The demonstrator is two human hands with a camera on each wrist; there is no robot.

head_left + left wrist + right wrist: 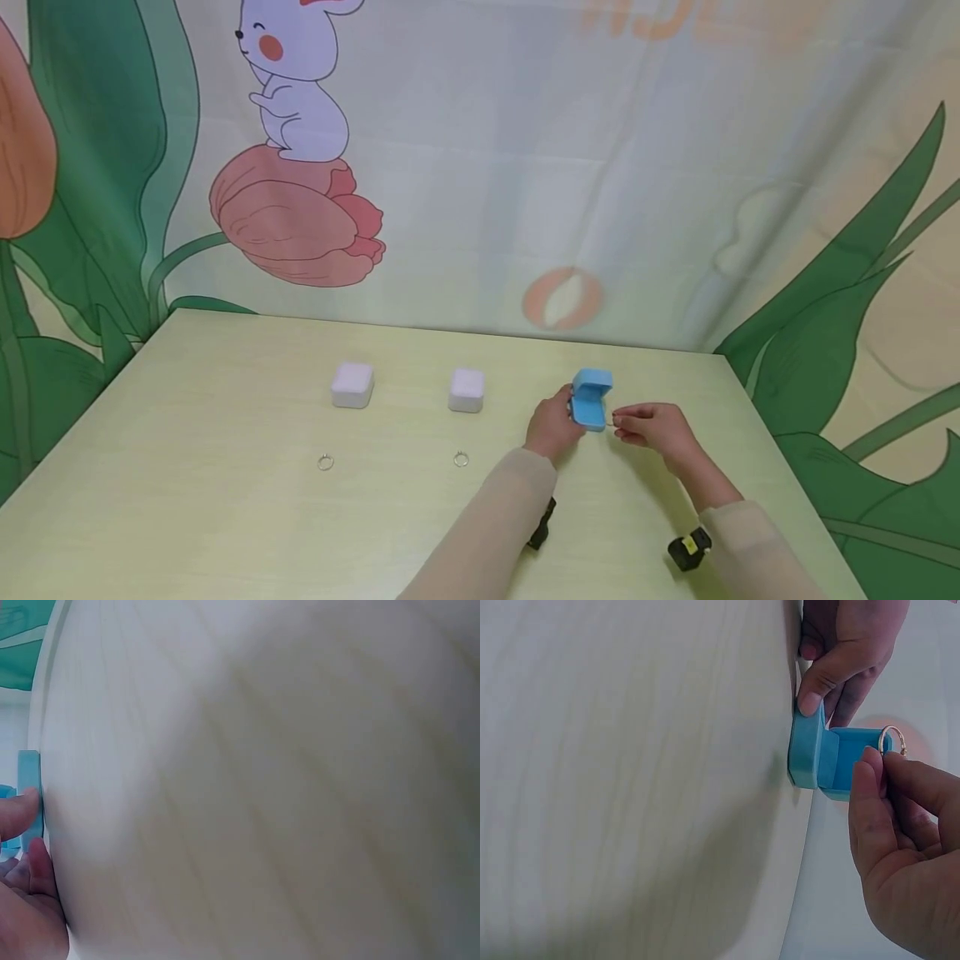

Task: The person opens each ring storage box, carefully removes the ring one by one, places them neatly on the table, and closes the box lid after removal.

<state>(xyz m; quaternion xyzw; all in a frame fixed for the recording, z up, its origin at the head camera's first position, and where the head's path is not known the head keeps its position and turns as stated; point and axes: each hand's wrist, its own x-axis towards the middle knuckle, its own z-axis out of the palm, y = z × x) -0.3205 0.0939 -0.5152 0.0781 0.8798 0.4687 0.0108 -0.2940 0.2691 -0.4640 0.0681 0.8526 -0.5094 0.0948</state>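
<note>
A blue ring box (589, 413) stands on the table at the right of the head view, its lid raised. My left hand (552, 427) grips the box's base from the left side; in the right wrist view the thumb presses on its edge. Between thumb and fingertips, my right hand (660, 428) pinches a gold-toned ring (902, 740), which is just right of the open box. The left wrist view catches only part of the left hand (30, 892) and the blue box (30, 766) at its edge.
Two closed pale lilac boxes, a left one (352, 385) and a middle one (467, 391), stand farther left. In front of them lie a left ring (318, 462) and a middle ring (456, 460). A printed curtain (465, 208) hangs behind the table (225, 517).
</note>
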